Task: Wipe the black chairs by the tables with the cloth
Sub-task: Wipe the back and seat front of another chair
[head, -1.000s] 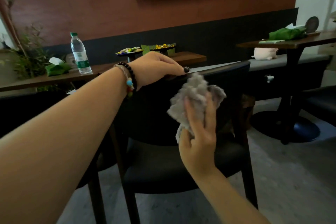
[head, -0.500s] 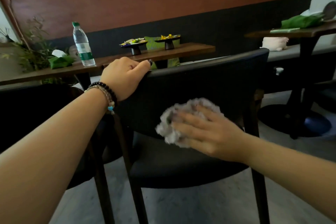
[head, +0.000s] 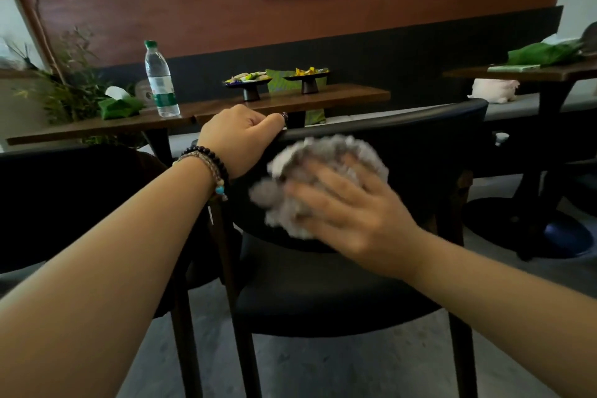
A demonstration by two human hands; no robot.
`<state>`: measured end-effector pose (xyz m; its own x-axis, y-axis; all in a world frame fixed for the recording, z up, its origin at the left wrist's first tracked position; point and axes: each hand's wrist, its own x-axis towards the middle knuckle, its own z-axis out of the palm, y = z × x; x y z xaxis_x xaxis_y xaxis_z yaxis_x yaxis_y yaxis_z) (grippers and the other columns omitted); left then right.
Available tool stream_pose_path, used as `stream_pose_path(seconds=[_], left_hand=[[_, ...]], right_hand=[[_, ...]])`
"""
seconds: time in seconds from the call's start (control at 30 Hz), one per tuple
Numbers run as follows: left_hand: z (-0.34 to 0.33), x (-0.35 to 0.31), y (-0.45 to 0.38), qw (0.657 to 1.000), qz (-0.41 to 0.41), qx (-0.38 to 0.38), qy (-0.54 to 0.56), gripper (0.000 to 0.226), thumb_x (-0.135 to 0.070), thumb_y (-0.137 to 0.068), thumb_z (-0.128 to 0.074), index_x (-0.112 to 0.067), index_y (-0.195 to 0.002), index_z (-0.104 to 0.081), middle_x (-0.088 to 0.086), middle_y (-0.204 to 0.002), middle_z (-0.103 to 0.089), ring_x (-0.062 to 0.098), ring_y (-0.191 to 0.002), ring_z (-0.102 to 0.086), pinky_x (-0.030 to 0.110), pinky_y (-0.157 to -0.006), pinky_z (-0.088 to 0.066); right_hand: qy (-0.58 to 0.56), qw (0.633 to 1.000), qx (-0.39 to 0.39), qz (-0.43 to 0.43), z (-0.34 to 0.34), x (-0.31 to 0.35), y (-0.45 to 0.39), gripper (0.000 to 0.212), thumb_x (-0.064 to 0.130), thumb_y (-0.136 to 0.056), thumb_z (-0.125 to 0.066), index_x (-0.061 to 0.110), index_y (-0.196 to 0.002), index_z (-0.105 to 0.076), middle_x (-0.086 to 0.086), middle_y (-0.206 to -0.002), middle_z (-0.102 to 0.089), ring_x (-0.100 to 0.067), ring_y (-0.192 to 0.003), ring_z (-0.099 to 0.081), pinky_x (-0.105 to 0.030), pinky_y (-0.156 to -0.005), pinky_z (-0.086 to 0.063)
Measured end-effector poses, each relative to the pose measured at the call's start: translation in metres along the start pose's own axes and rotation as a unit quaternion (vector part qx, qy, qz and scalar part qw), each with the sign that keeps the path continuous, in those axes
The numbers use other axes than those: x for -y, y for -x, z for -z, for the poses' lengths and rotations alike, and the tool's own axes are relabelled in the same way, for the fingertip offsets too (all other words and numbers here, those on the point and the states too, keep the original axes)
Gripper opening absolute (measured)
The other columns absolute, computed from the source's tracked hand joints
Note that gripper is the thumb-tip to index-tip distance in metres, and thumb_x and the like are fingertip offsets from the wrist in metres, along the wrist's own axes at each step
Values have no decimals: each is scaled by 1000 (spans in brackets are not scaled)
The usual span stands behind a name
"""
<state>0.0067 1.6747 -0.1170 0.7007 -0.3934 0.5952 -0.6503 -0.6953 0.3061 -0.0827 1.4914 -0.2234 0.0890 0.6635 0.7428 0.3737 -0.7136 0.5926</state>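
A black chair (head: pixel 433 142) with a curved backrest and dark seat stands in front of me, facing the table. My left hand (head: pixel 240 137) grips the top left edge of its backrest; bead bracelets circle the wrist. My right hand (head: pixel 349 213) presses a crumpled grey cloth (head: pixel 310 165) flat against the back of the backrest, fingers spread over it and blurred by motion. A second black chair (head: pixel 64 191) stands to the left, partly hidden by my left arm.
A long wooden table (head: pixel 349 97) behind the chair carries a water bottle (head: pixel 160 79), two small snack stands (head: pixel 248 82) and a green tissue holder (head: pixel 118 105). A plant stands at far left. Another pedestal table (head: pixel 549 74) is at right. Grey floor lies below.
My right hand turned from upright to flat and swept the cloth down to the middle of the backrest, then up left. My left hand shifted left along the top edge.
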Motion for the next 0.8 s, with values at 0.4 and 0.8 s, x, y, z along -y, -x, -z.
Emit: stream_pose_path(seconds=[0.4,0.8], left_hand=[[8,-6,-7,995,14,96,3,49,-48,-95,-38,-21,-65,-64,2,-69,-62,22,-70,-59,34,-65,-43],[-21,-72,6,978,-117,-13,-171,70,-69,-84,-6,-31,-78,-64,-8,-54,-53,8,-51,-47,25,-49,-25]], right_hand=[[-10,1000,-10,16,8,-12,33,20,13,-98,-60,20,-114,-69,-9,-140,-53,-30,-137,-42,-54,-110,-35],[-8,914,-151,-376,-9,2,66,48,11,-98,-57,28,-141,-42,-6,-148,-34,-26,-141,-33,-49,-113,-35]])
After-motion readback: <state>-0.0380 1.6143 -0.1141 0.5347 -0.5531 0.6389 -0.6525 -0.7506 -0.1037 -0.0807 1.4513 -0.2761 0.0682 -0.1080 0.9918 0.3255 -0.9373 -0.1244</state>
